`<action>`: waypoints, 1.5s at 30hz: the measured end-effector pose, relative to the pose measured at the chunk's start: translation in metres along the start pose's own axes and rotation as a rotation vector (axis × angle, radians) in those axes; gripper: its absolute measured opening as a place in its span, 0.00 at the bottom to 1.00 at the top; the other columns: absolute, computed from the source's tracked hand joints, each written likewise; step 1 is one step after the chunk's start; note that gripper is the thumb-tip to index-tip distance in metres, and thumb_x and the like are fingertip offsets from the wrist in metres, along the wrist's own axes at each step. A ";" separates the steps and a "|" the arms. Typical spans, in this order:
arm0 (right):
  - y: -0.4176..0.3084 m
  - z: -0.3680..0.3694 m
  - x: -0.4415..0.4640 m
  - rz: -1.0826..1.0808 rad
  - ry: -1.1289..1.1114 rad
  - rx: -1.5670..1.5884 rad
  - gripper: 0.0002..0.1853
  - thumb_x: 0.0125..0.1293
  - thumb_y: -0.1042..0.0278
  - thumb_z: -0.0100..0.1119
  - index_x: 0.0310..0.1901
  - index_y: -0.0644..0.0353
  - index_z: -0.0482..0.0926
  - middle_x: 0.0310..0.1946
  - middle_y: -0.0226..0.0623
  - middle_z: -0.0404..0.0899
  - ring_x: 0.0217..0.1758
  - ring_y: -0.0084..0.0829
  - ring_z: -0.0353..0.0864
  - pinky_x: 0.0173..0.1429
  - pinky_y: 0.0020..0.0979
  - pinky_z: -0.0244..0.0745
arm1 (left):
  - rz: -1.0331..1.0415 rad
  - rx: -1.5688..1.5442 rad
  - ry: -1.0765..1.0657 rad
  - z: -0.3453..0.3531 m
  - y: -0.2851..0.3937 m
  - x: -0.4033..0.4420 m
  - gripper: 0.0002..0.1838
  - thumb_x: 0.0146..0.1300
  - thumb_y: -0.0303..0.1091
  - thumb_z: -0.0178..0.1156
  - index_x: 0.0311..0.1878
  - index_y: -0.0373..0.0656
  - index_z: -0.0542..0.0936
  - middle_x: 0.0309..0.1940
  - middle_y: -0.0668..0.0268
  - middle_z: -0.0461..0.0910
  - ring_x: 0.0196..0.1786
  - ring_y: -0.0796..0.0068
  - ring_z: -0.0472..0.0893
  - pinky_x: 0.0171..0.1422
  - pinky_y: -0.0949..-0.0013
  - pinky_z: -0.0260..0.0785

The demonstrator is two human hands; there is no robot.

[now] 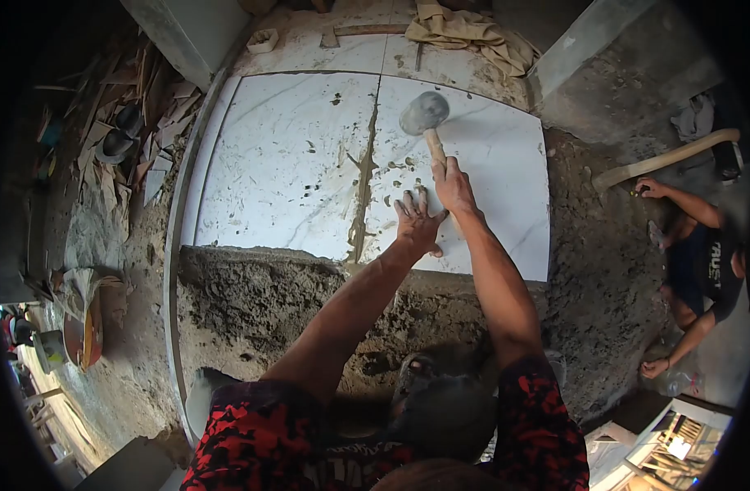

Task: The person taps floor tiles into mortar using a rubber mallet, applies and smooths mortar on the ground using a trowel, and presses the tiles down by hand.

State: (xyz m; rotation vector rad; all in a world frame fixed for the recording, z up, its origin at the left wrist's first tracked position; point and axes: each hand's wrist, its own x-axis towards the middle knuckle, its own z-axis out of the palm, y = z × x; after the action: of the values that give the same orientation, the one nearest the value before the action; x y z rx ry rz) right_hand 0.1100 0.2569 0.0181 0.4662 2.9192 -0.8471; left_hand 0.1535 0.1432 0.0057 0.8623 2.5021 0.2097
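Observation:
My right hand point(454, 188) is wrapped round the wooden handle of a mallet point(425, 113). The mallet's thick grey head is over the right-hand white tile point(498, 188), slightly blurred; whether it touches the surface I cannot tell. Fingers spread, my left hand point(417, 219) lies flat on the same tile, just left of my right wrist. Another white marbled tile point(268, 164) lies alongside, and wet grey mortar point(363, 180) fills the seam between the two. Smears and crumbs of mortar dot both tiles.
Rough mortar point(260, 295) spreads in front of the tiles. A metal straightedge point(174, 245) runs along the left. At the right a co-worker point(698, 270) sits near a long wooden handle point(661, 159). Crumpled cloth point(465, 37) and a hammer point(330, 38) lie at the back; broken scraps point(158, 147) at left.

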 end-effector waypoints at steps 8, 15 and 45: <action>0.006 -0.014 -0.003 0.082 0.057 0.243 0.23 0.71 0.46 0.39 0.44 0.63 0.67 0.33 0.63 0.77 0.41 0.64 0.76 0.42 0.55 0.69 | -0.005 -0.020 0.021 -0.002 0.000 -0.004 0.56 0.36 0.57 0.74 0.72 0.65 0.56 0.72 0.41 0.38 0.71 0.27 0.39 0.68 0.28 0.39; 0.024 -0.016 -0.016 0.008 0.078 0.029 0.20 0.69 0.49 0.45 0.42 0.62 0.65 0.30 0.65 0.76 0.38 0.67 0.75 0.39 0.57 0.69 | -0.013 -0.014 0.018 -0.002 0.000 -0.006 0.56 0.37 0.57 0.74 0.72 0.67 0.55 0.72 0.41 0.38 0.71 0.27 0.41 0.69 0.29 0.40; 0.065 -0.045 -0.146 0.483 0.572 0.786 0.17 0.67 0.60 0.52 0.48 0.66 0.71 0.25 0.30 0.67 0.28 0.24 0.68 0.32 0.29 0.66 | -0.133 0.056 0.029 -0.050 -0.033 0.051 0.54 0.39 0.58 0.73 0.71 0.71 0.54 0.73 0.44 0.41 0.70 0.28 0.47 0.67 0.27 0.41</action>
State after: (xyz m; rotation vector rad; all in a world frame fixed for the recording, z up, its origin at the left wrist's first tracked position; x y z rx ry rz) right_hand 0.2702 0.2940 0.0443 1.6039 2.5194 -1.9953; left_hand 0.0761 0.1491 0.0198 0.7152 2.5915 0.1086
